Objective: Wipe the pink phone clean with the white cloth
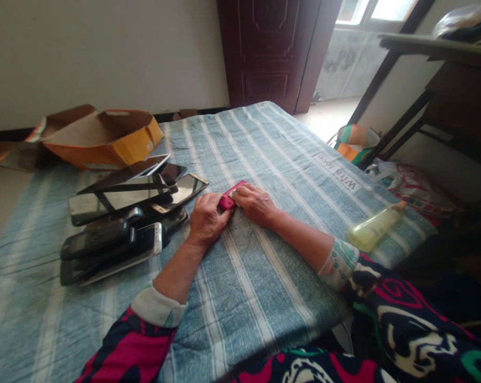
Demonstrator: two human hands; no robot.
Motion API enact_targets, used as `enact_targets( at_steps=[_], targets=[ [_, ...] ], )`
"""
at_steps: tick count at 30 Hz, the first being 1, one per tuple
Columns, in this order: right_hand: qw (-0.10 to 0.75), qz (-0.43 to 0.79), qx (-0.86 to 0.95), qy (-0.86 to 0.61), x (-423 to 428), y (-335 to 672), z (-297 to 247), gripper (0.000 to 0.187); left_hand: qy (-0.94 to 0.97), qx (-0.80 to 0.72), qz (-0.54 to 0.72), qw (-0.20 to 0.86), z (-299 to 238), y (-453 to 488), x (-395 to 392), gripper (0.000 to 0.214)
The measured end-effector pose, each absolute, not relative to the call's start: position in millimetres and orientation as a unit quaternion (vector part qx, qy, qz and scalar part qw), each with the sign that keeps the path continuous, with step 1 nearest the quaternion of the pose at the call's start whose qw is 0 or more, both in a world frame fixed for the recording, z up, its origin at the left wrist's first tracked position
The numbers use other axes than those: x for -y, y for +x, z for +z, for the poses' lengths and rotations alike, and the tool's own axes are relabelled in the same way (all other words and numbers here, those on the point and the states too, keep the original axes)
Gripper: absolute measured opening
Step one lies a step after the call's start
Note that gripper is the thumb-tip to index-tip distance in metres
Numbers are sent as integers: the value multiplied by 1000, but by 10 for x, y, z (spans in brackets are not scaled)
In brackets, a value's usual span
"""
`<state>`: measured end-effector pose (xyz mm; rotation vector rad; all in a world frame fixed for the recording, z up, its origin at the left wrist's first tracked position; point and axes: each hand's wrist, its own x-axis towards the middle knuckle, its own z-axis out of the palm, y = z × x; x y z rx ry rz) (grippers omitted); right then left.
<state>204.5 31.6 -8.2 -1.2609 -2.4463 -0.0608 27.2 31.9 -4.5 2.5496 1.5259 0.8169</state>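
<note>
A small pink phone-like device [226, 201] lies low over the striped cloth, between my two hands. My left hand [207, 219] is closed around its near left end, thumb on the near side. My right hand [256, 204] rests over its far right part, fingers bent and pressed together. At those fingertips a small white wad [233, 194] shows against the device; its material is too small to tell. Left of my left hand is a pile of dark and light phones [120, 197], with a gold-edged phone [184, 191] nearest.
An open orange cardboard box [132, 139] stands behind the phones. A bottle of yellowish liquid [373, 226] lies near the right edge of the striped cloth [240, 138]. Beyond that edge are bags [415, 186] and a dark-framed shelf [435, 48].
</note>
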Motion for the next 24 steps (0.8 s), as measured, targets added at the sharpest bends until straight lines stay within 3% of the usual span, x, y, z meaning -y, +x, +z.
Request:
enact_targets(
  at_steps=[7,17,24],
  targets=[
    [210,-12,847,-488,-334,2072,-66,24,827,-495,266,26,-54,254,-322,21],
    [247,-15,888,-388,-173,1972,-91,22,832,-480,277,6,-32,237,-289,10],
    [245,-16,857,-453,-260,2089,-99,23,822,-485,298,19,-20,256,-246,12]
  ],
)
